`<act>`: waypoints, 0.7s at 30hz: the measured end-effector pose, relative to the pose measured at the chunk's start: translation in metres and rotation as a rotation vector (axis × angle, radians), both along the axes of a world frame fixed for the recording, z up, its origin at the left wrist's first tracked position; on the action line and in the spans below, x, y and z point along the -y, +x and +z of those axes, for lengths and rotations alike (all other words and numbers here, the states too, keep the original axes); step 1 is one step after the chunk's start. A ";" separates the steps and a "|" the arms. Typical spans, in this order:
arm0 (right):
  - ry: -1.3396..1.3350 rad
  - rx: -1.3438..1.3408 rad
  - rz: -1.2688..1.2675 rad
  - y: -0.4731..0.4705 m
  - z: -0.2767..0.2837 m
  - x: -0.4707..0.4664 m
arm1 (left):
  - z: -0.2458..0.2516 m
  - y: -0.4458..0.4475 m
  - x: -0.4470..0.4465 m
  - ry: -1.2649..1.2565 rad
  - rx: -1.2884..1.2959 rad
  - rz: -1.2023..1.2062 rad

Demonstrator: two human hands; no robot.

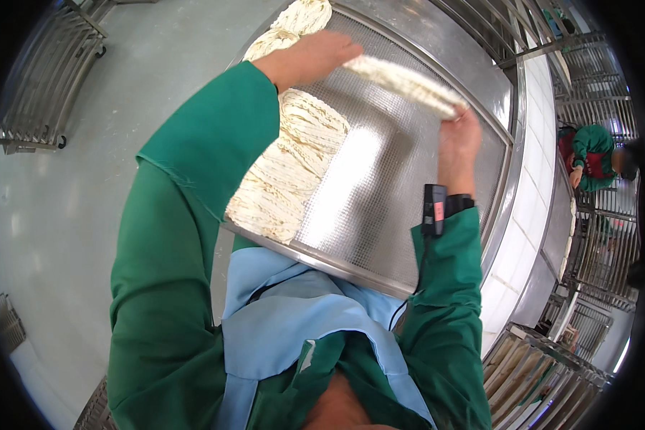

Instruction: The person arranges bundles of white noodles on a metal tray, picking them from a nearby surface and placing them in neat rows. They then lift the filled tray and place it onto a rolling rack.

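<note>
A bundle of pale, wavy noodles [408,83] is stretched between my two hands above a perforated metal tray [376,215]. My left hand [314,56] grips its left end, and my right hand [460,131] grips the right end, lower in the picture. Motion blurs the bundle a little. Along the tray's left side lies a column of flat noodle bundles [295,166], pressed close together. Part of that column is hidden under my left forearm and sleeve. A small black device is strapped to my right wrist.
White conveyor belt [516,236] runs beyond the tray's right edge. A co-worker in green [594,156] stands across it. Metal racks [548,349] fill the right side; a wheeled metal rack [48,80] stands on the grey floor [86,215] at upper left.
</note>
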State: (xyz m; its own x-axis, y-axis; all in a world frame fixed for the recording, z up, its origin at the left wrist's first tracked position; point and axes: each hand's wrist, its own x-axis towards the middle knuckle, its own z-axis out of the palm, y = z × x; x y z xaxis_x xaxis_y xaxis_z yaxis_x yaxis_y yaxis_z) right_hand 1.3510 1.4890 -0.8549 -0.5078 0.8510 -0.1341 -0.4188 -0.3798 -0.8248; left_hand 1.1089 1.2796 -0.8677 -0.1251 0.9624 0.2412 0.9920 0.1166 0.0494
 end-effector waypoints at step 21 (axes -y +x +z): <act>1.301 0.657 0.455 -0.141 -0.009 0.144 | -0.023 -0.045 0.049 -0.142 0.869 0.231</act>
